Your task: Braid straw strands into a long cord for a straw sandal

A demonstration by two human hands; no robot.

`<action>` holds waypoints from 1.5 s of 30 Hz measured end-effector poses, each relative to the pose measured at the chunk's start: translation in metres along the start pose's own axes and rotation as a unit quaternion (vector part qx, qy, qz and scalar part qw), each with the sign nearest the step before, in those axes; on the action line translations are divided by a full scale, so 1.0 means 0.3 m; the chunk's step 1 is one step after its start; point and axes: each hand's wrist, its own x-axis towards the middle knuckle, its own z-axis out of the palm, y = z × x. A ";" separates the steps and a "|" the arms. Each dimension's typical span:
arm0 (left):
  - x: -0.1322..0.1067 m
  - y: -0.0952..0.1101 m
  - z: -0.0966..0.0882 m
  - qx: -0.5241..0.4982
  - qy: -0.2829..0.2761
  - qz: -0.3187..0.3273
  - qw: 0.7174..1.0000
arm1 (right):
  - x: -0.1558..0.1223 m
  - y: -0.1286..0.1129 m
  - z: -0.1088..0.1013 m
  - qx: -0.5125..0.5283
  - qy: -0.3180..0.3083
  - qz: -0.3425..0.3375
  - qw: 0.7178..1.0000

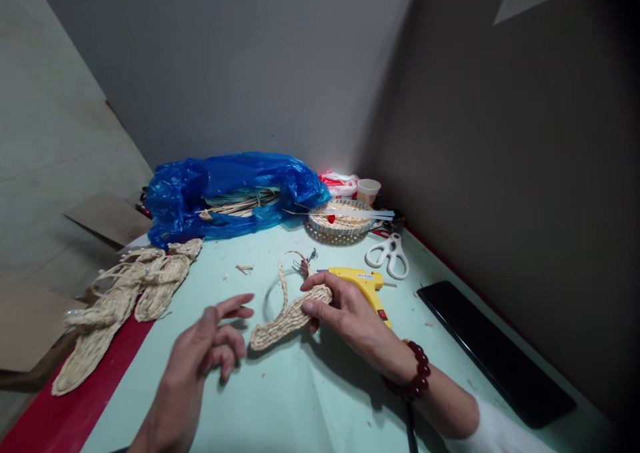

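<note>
- Gripping is done by the right hand [345,313] alone: the far end of a long, pale, woven-straw sole-shaped piece [280,326] is pinched, with the thumb laid on its upper face. A dark red bead bracelet [420,370] is worn at that wrist.
- The left hand [205,346] is held empty, fingers part-curled and spread, just beside the piece's near end; no contact is seen.
- The piece is held over the middle of a pale green table surface [260,413]. A thin braided straw loop [283,286] is seen rising from its far side.
- Handling is judged as follows: light, dry and slightly rough, so slipping is unlikely; the body is expected to be firm but bendable, the loop softer and more easily distorted. Hold is best taken across the thick woven body or at its rounded ends, not by the loop.
- Close beyond the right hand, a yellow plastic glue gun [363,283] is laid; near it, white-handled scissors [390,253] are noted. A flat black oblong object [495,353] is found to the right.
- At the back, a round woven basket [340,216] is crossed by whitish translucent sticks [385,214], beside a crumpled blue plastic bag [240,166] in which straw strands [240,203] are contained.
- At the left edge, woven straw sandals [107,313] are laid close together.
</note>
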 end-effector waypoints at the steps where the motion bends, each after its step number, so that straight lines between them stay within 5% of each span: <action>1: 0.009 0.012 -0.011 -0.022 0.029 0.010 0.999 | 0.002 0.000 -0.004 -0.006 0.008 0.002 1.000; 5: 0.046 0.044 -0.061 -0.075 0.145 0.076 0.984 | 0.001 -0.010 -0.012 -0.022 0.018 0.006 1.000; 7: 0.053 0.042 -0.068 -0.065 0.144 0.087 0.984 | -0.005 -0.017 -0.012 -0.022 0.012 0.004 1.000; 10: 0.043 0.022 -0.042 0.017 0.009 0.046 0.999 | -0.011 -0.019 -0.008 0.004 -0.010 -0.008 1.000; 13: 0.021 -0.003 -0.004 0.140 -0.140 0.022 0.980 | -0.008 -0.011 -0.004 0.026 -0.010 -0.013 1.000; 16: 0.004 -0.025 0.017 0.185 -0.182 0.027 0.965 | -0.002 -0.007 0.001 0.054 0.021 -0.014 0.998; 22: -0.003 -0.070 0.062 0.076 -0.134 -0.012 0.988 | -0.008 -0.013 0.041 0.191 0.003 -0.037 0.981; 29: -0.030 -0.080 0.118 0.093 -0.073 -0.024 0.993 | -0.019 0.001 0.072 0.139 0.009 -0.020 0.990; 39: -0.004 -0.153 0.088 0.057 -0.130 -0.026 0.989 | -0.009 0.018 0.039 0.096 0.021 -0.040 0.994; 45: 0.005 -0.137 0.084 0.049 -0.097 0.015 0.994 | 0.020 0.019 0.024 0.159 0.068 -0.028 0.985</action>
